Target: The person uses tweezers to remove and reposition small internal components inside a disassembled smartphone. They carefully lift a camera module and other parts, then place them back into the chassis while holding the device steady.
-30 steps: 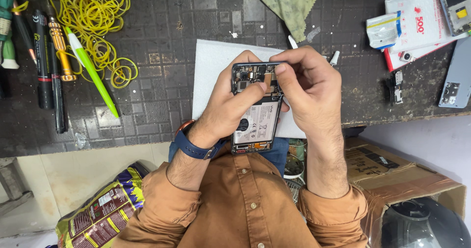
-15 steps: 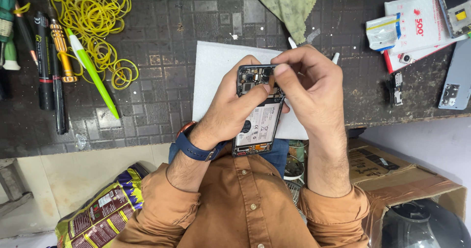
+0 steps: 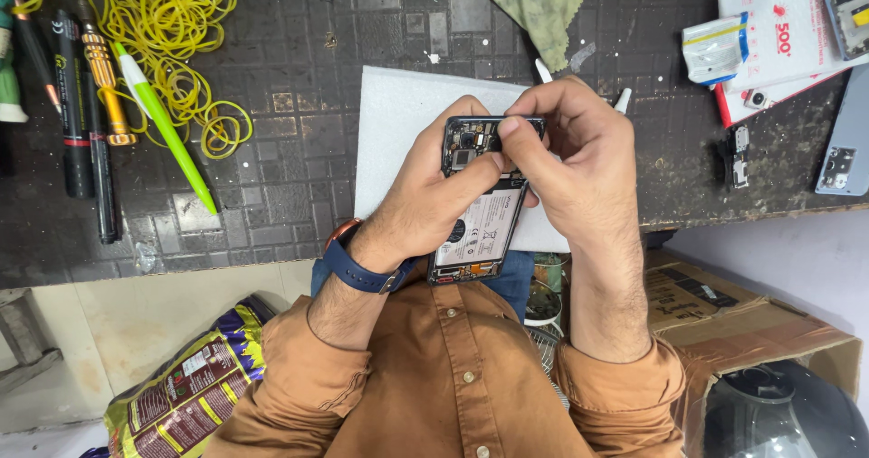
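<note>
My left hand [image 3: 434,191], with a blue-strapped watch on its wrist, holds an opened phone [image 3: 478,232] with its back cover off. The phone's white-labelled battery and dark upper circuit board are exposed. The left thumb lies across the middle of the phone. My right hand [image 3: 570,164] grips the phone's top end, with the index fingertip pressing on the upper board near the camera parts. Two white tips [image 3: 623,101] stick out from behind the right hand; I cannot tell whether it holds them. The phone hovers over a white foam sheet [image 3: 398,123].
Dark tiled bench mat [image 3: 299,177]. At left lie yellow rubber bands [image 3: 181,51], a green pen [image 3: 163,123], a yellow-handled screwdriver [image 3: 101,78] and black pens. Green cloth [image 3: 543,1] at top. Packets, small parts and a blue phone [image 3: 846,141] at right. Cardboard box [image 3: 751,322] below.
The phone has shifted slightly right and upward in my hands. My right index finger has settled on the upper board. Both hands keep their hold.
</note>
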